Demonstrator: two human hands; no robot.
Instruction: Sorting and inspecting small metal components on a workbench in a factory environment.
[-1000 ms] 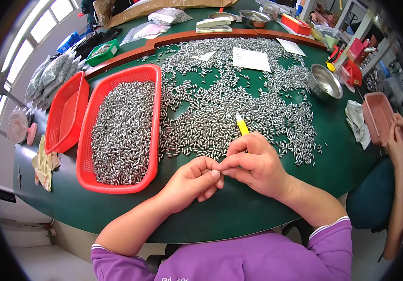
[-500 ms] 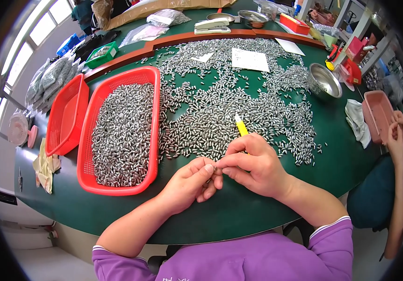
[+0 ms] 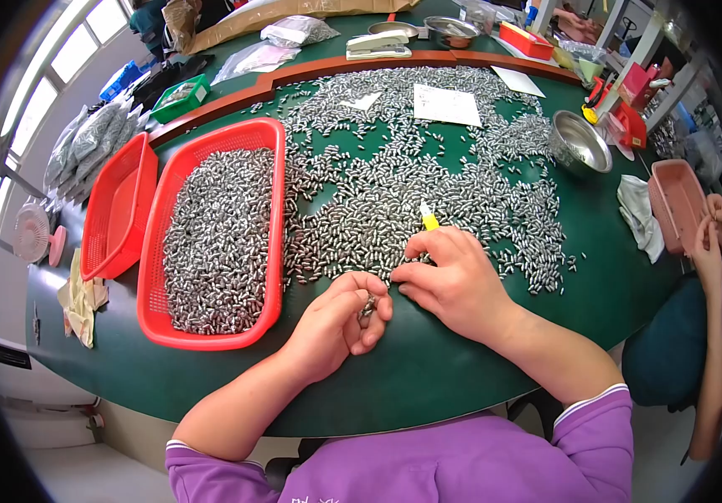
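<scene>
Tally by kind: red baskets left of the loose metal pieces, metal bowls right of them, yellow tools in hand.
Red baskets: 2, one large, one smaller
Metal bowl: 1
Yellow tool: 1, in right hand
Total: 4

Silver pieces (image 3: 367, 307) in left hand (image 3: 327, 325), yellow tool (image 3: 430, 222) (partly hidden) in right hand (image 3: 467, 289).

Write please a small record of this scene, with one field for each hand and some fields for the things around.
Left hand: curled around a few small metal pieces
Right hand: holds a yellow tool, near edge of the pile
Pile: many silvery pieces spread on the green table
Large red basket: left of the hands, holds many similar pieces
Steel bowl: right of the pile
Neighbour: another person's hands beside a pink basket
</scene>
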